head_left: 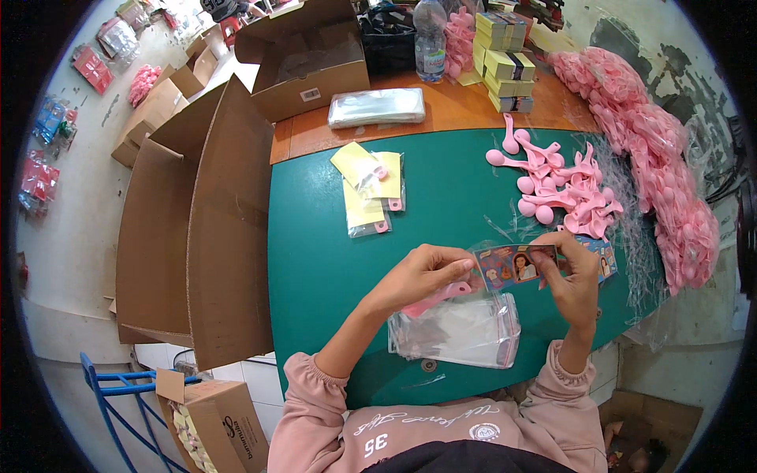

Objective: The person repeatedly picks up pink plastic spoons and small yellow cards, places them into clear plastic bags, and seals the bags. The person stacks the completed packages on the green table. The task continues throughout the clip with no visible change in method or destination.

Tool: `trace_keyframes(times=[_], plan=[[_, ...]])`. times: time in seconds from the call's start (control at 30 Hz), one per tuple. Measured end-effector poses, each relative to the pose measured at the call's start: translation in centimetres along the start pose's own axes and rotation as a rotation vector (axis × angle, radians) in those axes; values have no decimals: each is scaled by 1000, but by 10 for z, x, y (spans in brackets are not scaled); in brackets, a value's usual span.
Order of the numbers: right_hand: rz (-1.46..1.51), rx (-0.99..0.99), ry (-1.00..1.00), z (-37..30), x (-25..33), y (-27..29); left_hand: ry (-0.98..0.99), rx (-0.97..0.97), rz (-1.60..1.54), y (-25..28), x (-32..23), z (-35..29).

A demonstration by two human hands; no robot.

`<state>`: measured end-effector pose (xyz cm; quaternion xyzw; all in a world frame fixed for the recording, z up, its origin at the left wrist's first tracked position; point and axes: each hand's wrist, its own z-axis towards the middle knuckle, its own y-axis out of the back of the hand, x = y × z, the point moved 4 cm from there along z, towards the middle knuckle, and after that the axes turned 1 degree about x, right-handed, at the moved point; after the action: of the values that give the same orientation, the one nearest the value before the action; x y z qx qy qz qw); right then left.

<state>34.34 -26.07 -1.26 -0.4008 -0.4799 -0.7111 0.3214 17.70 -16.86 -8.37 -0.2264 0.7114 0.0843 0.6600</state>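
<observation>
Right now, your right hand (574, 277) is gripping the printed card (500, 266) by its right end, thumb across the face and fingers behind. The card is lying between your two hands, its long axis running roughly left to right, so its free end is pointing at your left hand (430, 272). That left hand is narrowing to a pinch, thumb against forefinger, and seems to be holding clear film (476, 279) just beside the card's left end. Your right hand is the one overlapping the card; your left fingertips are sitting right next to its other end. Below them, a pink spoon (435, 299) is slanting under your left hand, above the stack of clear bags (453, 335) on the green mat (307, 292).

What you are not showing is whether the card's left end is sitting inside the film or only in front of it; the clear edges are blending together. Your left hand is also covering part of the spoon, so I cannot tell whether you are holding it or whether it is resting on the bags. A second card (606, 262) is peeking out beyond your right hand, which is hiding most of it.
</observation>
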Motion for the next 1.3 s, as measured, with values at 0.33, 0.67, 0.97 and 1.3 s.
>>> trace_keyframes(times=[0.33,0.67,0.97,1.3], plan=[[-297,543,156,4,-6,-45,-94,-67,444,-16,5,-4],[262,185,-214,11,-70,-22,-192,208,284,22,-17,-15],[372,286,-391,10,-51,-23,88,188,16,35,-1,-13],[-168,173,93,43,-31,-45,54,-227,-255,10,40,-7]])
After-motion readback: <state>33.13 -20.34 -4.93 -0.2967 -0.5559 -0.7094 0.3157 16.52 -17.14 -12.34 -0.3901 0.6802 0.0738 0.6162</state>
